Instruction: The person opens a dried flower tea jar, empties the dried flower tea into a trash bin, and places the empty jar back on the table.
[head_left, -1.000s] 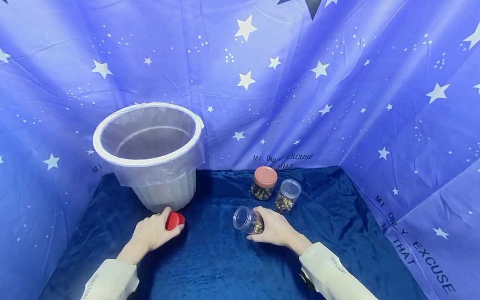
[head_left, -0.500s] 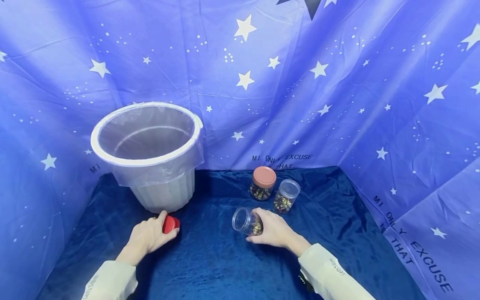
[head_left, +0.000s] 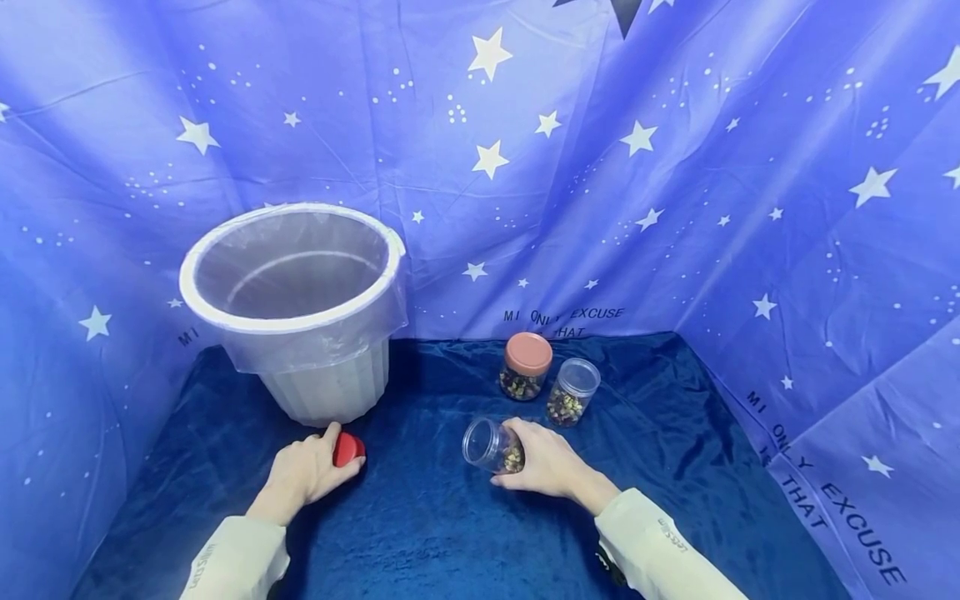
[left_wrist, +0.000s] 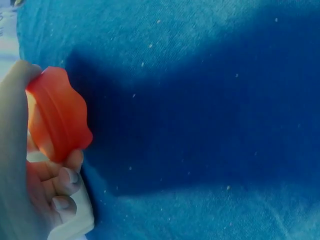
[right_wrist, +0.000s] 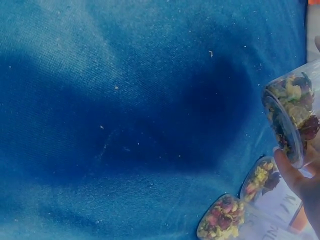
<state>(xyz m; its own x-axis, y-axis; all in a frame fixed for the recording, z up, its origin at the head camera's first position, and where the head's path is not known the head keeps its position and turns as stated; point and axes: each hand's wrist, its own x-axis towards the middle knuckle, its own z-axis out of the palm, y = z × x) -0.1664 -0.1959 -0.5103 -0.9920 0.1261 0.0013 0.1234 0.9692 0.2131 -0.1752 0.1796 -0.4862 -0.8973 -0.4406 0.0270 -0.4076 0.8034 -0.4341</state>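
In the head view my left hand [head_left: 307,471] pinches a red lid [head_left: 348,450] just in front of the white bucket. The left wrist view shows the lid's wavy edge [left_wrist: 75,112], with thumb and fingers at its opposite sides. To the right, my right hand [head_left: 543,462] grips a clear jar [head_left: 480,442] that is tilted, its uncovered mouth facing left. Dried flowers [right_wrist: 297,105] lie toward the jar's bottom in the right wrist view. Behind this hand stand a clear jar of dried flowers [head_left: 576,383] and a jar with a pink lid [head_left: 528,354].
A white bucket [head_left: 322,396] lined with a clear plastic bag stands at the back left. Dark blue cloth [head_left: 420,533] covers the table. Blue star-printed curtains [head_left: 585,208] enclose the back and both sides.
My left hand has dipped slightly left with the red lid, then come back a little to the right. The right hand and its tilted jar stay almost still.
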